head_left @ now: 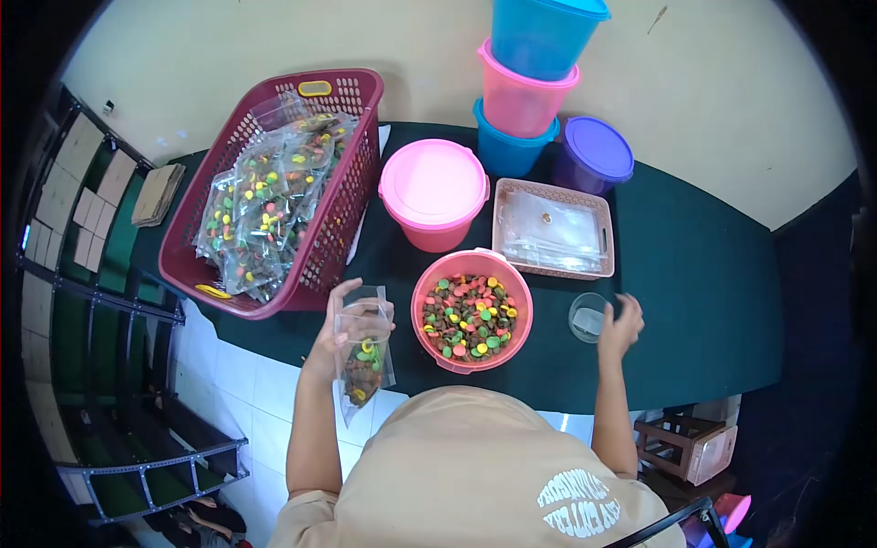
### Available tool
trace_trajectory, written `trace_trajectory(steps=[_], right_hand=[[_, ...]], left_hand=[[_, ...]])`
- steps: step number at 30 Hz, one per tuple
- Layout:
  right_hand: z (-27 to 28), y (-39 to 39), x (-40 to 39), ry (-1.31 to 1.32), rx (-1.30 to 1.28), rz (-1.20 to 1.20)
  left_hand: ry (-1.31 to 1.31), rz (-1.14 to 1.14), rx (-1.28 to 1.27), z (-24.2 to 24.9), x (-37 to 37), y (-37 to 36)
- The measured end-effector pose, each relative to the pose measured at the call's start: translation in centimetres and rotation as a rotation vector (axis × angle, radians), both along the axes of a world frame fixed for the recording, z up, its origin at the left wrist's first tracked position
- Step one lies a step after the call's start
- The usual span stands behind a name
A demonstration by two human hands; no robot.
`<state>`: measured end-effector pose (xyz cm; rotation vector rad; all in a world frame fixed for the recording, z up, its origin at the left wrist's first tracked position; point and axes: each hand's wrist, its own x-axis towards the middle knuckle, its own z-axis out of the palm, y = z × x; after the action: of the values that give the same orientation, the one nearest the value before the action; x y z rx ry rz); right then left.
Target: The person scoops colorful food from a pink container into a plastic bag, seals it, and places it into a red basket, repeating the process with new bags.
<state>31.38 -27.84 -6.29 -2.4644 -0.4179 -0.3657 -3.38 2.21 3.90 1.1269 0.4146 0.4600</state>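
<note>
My left hand is closed around a clear plastic pouch, which hangs upright and is partly filled with brown, green and yellow round pieces. Just right of it, a pink bowl holds many small round pieces in brown, red, green and yellow. At the right, my right hand has its fingers apart beside a small clear cup with something whitish in it. The thumb lies at the cup's rim; whether it touches cannot be made out.
A maroon basket full of filled pouches stands on the left of the green-covered table. Behind the bowl are a lidded pink tub, a tray of flat clear bags, stacked tubs and a purple tub.
</note>
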Motion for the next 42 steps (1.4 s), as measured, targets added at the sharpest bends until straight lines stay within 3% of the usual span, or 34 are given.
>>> trace_trajectory(steps=[3,5,11,13,18,22,27,38,42], right_hand=[[4.0,8.6,-2.7,-0.040,0.008,0.562],[7.3,14.7,-5.5,-0.162,-0.040,0.795],[4.2,27.0,-6.0,-0.471,0.005,0.907],[3.3,27.8,-5.3,-0.491,-0.175,0.957],[4.2,25.9,-6.0,-0.478,-0.178,0.972],[7.0,18.3,-11.2,-0.404,-0.244,0.869],[7.0,10.1,-15.7,-0.218,-0.325,0.977],[4.8,8.2,-16.8,-0.095,-0.209,1.130],[7.0,7.1,-15.6,-0.045,-0.336,1.175]], left_hand=[[0.019,-0.015,0.006,-0.5,-0.5,-0.3],[-0.021,0.002,-0.008,-0.6,-0.5,-0.5],[-0.104,0.011,0.025,-0.4,-2.4,-0.6],[-0.112,0.040,0.024,-0.1,-3.5,-0.5],[-0.079,0.081,0.008,-0.5,-5.1,0.4],[-0.091,0.097,-0.004,-0.4,-5.0,0.9],[-0.060,0.080,-0.028,-0.2,-3.0,1.5],[-0.042,-0.106,0.117,0.9,1.3,0.5],[-0.041,-0.121,0.133,0.7,1.5,0.5]])
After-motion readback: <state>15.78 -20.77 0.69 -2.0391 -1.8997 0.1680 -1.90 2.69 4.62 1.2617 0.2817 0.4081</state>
